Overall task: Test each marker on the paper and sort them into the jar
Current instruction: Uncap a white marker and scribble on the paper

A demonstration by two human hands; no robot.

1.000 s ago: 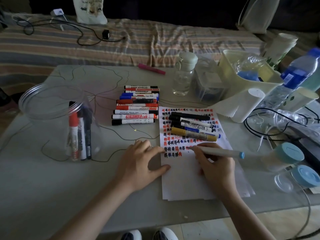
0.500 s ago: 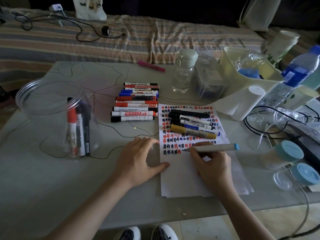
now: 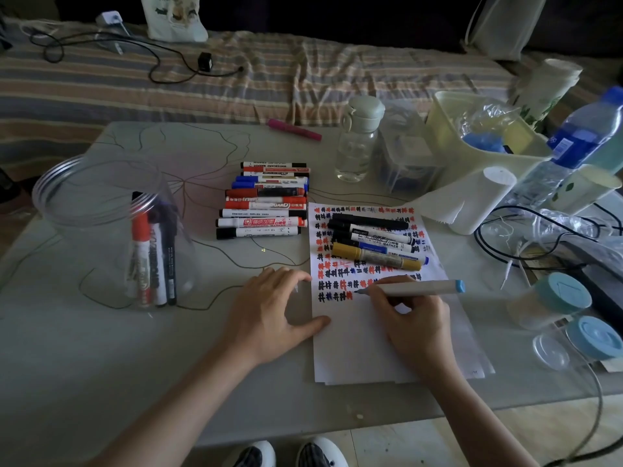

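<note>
Two hands busy | right hand [image 3: 416, 323] grasps grey marker [image 3: 413, 287], tip on paper [image 3: 354, 348] for testing | left hand [image 3: 269, 315] flat, fingers relaxed, steadying sheet's edge | jar [image 3: 101, 210] well left.

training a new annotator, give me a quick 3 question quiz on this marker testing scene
1. True or false: the jar already holds markers.
2. Which hand holds the grey marker? A) left B) right
3. Fill in: the left hand rests beside the ____.

Key:
1. True; three stand inside.
2. B; the right hand has it in its grip, tip on the paper.
3. Paper; its thumb touches the paper's left edge.
</note>
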